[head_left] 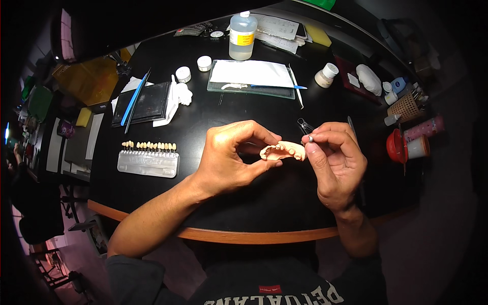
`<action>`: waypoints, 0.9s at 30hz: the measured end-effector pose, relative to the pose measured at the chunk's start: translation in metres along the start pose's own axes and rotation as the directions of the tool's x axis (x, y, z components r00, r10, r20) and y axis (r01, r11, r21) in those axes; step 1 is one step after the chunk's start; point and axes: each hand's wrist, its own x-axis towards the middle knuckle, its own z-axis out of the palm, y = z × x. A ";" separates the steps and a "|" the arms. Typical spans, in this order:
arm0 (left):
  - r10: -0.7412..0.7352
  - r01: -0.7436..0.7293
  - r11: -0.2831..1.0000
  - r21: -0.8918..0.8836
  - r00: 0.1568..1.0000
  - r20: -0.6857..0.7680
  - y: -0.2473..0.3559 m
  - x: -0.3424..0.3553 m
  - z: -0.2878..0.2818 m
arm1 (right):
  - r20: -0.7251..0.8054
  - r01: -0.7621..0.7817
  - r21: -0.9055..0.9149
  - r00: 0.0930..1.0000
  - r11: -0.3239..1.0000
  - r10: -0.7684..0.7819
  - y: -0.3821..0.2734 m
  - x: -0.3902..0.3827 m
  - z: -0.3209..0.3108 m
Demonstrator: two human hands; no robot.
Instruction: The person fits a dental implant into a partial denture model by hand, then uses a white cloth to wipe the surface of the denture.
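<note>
Two bare hands meet over a black bench (274,203), which extends beyond them and to either side. Beyond both hands, ahead of the gap between them, lies a glass slab (264,93) carrying a white sheet. Left hand (244,155): fingers and thumb clamped on a dental cast, gripping its left end from above and below. Right hand (335,162): thumb and fingertips pinched together on a small grey piece. To the left of the left hand, well apart, rests a shade guide (148,165) with a row of tooth-shaped tabs. Dental cast (288,149): located between the hands, long axis running roughly left to right, free end towards the right hand, tooth row visible. Grey piece (310,138): held just beyond and to the right of that free end; the right hand is therefore the nearer to it, and any closing of the gap would run leftward and down along the cast's axis. Whether the right thumb touches the cast cannot be determined.
</note>
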 end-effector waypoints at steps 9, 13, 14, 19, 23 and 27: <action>0.031 -0.034 0.999 -0.033 0.997 -0.067 -0.001 -0.001 0.001 | 0.021 0.070 -0.076 0.997 0.995 -0.069 -0.004 -0.001 0.003; 0.072 -0.074 0.997 -0.025 0.994 -0.078 -0.002 -0.001 0.002 | -0.006 0.061 -0.061 0.998 0.996 -0.061 -0.004 -0.002 0.005; 0.088 -0.089 0.996 -0.008 0.993 -0.080 -0.002 -0.001 0.002 | -0.006 0.066 -0.060 0.998 0.996 -0.067 -0.004 -0.002 0.005; 0.104 -0.104 0.995 0.005 0.991 -0.083 0.000 0.000 0.002 | -0.017 0.073 -0.045 0.997 0.996 -0.074 -0.004 -0.003 0.007; 0.097 -0.098 0.995 -0.002 0.992 -0.077 0.000 0.000 0.002 | 0.004 0.084 -0.061 0.996 0.995 -0.084 -0.003 -0.003 0.007; 0.083 -0.084 0.996 -0.012 0.995 -0.057 -0.001 0.000 0.000 | 0.010 0.053 -0.039 0.999 0.998 -0.053 -0.003 -0.003 0.007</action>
